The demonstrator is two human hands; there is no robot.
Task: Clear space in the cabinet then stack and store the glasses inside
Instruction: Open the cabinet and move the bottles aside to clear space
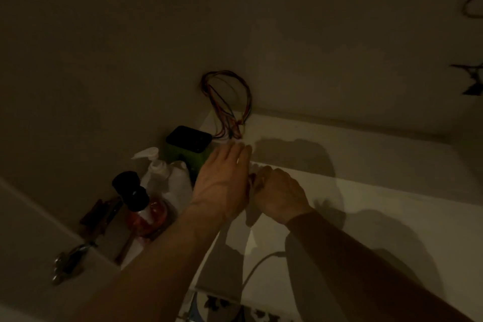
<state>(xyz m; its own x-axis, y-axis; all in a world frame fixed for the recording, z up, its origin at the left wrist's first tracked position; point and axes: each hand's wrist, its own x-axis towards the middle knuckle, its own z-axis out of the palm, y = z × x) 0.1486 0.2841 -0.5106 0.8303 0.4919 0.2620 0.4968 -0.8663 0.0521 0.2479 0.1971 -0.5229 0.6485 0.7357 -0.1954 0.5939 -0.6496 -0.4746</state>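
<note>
Dimly lit, the scene looks up at a pale cabinet top (366, 165) against a plain wall (130, 34), with both hands raised to its front edge. The left hand (222, 180) reaches forward with its fingers stretched nearly straight, their tips at the base of a bundle of coloured wires (230, 102) that loops out of the wall and comes down to the cabinet top. The right hand (279, 196), in a dark long sleeve (366, 256), sits just beside the left with its fingers curled inward — something small and pale seems to be pinched there, but the light is too poor to tell what it is, or whether it is held at all.

To the left of the hands, several things stand close together on a lower shelf: a green box with a black lid (189, 144), a white pump bottle (162, 172) in front of it, and a reddish bottle with a black pump (142, 204) nearer still. A metal hinge (68, 259) shows on the cabinet frame at lower left. No glasses can be made out — the task's things are out of view.
</note>
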